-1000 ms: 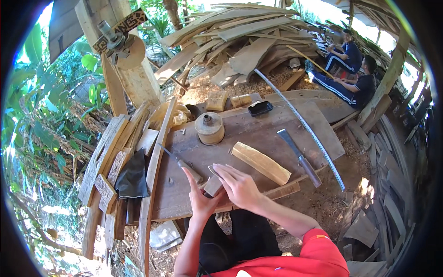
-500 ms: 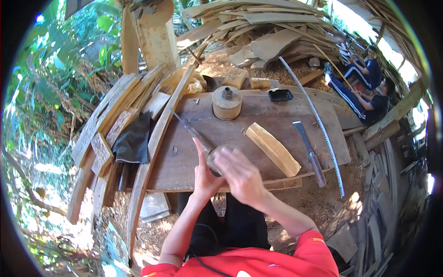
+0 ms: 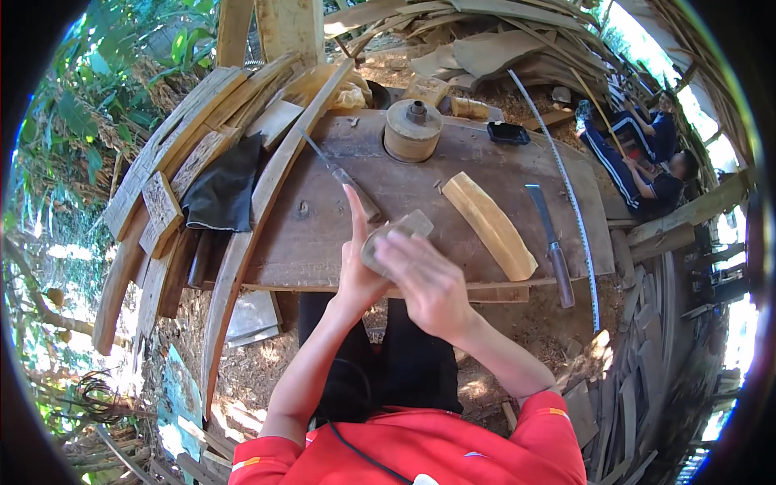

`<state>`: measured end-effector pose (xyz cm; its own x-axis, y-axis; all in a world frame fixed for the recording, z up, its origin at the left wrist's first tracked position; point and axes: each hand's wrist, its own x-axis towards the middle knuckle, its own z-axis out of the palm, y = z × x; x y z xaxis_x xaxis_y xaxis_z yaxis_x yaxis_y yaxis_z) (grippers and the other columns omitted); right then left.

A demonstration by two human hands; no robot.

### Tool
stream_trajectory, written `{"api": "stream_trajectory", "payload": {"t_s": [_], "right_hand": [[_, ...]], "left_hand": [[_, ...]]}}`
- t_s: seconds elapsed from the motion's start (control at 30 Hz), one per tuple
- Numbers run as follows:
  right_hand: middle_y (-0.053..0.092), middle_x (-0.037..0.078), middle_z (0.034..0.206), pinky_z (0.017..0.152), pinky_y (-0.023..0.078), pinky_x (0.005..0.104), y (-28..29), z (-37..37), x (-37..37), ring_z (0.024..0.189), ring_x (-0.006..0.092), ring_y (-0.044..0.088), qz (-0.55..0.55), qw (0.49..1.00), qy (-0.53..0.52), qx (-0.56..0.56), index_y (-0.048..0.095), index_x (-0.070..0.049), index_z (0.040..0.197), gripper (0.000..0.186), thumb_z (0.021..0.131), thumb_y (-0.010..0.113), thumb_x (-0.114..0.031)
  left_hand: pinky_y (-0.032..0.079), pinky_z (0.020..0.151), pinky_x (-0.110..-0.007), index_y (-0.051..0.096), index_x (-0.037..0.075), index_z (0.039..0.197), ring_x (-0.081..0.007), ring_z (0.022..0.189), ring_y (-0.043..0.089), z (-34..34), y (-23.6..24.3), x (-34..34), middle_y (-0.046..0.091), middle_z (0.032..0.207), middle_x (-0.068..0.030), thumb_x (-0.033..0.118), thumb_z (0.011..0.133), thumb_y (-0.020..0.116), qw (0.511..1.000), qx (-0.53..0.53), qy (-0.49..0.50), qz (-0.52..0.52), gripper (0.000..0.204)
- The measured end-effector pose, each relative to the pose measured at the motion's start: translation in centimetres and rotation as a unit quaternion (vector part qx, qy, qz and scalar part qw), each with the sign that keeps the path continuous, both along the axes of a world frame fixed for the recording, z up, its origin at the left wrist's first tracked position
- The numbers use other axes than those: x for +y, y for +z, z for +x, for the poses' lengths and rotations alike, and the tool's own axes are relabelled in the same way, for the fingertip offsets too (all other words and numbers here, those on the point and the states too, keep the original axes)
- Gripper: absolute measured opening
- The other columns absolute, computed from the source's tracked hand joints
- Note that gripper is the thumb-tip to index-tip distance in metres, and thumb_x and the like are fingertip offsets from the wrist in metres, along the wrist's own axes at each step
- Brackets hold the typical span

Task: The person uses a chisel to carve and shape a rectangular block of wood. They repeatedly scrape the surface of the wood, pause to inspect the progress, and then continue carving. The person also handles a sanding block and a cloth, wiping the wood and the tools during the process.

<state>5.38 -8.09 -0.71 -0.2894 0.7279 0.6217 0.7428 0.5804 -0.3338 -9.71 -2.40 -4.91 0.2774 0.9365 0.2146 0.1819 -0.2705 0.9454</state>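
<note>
My left hand holds a small flat piece of pale wood just above the near edge of the wooden workbench, with its index finger pointing up. My right hand lies over the near side of that same piece, fingers curled on it and blurred. A dark-handled tool lies on the bench just beyond my left hand. To the right lies a long pale wooden block.
A round wooden block stands at the bench's far side, a black object beside it. A knife and a long saw blade lie at the right. A black cloth drapes over planks at the left. Two people sit at far right.
The view has tilted down and closer to the bench. Both hands have lifted the small wood piece off the bench, and my right hand has closed over it.
</note>
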Motion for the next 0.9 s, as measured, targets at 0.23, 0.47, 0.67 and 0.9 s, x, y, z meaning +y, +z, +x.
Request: {"api": "stream_trajectory", "payload": {"t_s": [0.23, 0.47, 0.67, 0.9], "right_hand": [[0.067, 0.024, 0.138, 0.115, 0.050, 0.0513, -1.0, 1.2, 0.4, 0.132, 0.0403, 0.063, -0.040, 0.992, -0.084, 0.086, 0.065, 0.000, 0.137, 0.035, 0.102, 0.060, -0.004], [0.065, 0.019, 0.145, 0.118, 0.046, 0.0500, -2.2, 1.7, -1.2, 0.139, 0.0397, 0.058, -0.038, 0.981, -0.096, 0.165, 0.064, 0.002, 0.141, 0.042, 0.099, 0.060, 0.003], [0.068, 0.016, 0.142, 0.117, 0.048, 0.0507, -0.4, 2.5, 0.0, 0.138, 0.0359, 0.061, 0.000, 1.000, 0.001, -0.003, 0.067, -0.001, 0.137, 0.041, 0.096, 0.062, 0.001], [0.065, 0.018, 0.145, 0.115, 0.049, 0.0518, -0.5, 2.3, -0.2, 0.137, 0.0390, 0.060, -0.019, 0.997, -0.069, 0.006, 0.063, 0.002, 0.140, 0.045, 0.095, 0.062, 0.001]], "left_hand": [[0.060, 0.095, -0.043, -0.023, 0.009, 0.166, -0.0407, 0.103, 0.077, 0.1, 0.0, -0.3, 0.078, 0.106, -0.0264, 0.016, 0.080, 0.092, 1.000, -0.004, 0.025, -0.005, 0.143], [0.060, 0.095, -0.043, -0.022, 0.010, 0.166, -0.0398, 0.107, 0.076, -0.3, 0.2, -0.6, 0.078, 0.108, -0.0255, 0.014, 0.080, 0.092, 0.999, 0.027, 0.012, 0.015, 0.142], [0.061, 0.093, -0.043, -0.020, 0.010, 0.167, -0.0402, 0.109, 0.075, 0.0, -0.2, -0.3, 0.078, 0.109, -0.0251, 0.015, 0.080, 0.092, 1.000, 0.018, 0.000, 0.001, 0.142], [0.062, 0.089, -0.041, -0.018, 0.006, 0.167, -0.0346, 0.106, 0.077, 0.0, -0.6, -0.6, 0.078, 0.112, -0.0247, 0.014, 0.078, 0.095, 0.999, 0.001, 0.024, 0.027, 0.144]]}}
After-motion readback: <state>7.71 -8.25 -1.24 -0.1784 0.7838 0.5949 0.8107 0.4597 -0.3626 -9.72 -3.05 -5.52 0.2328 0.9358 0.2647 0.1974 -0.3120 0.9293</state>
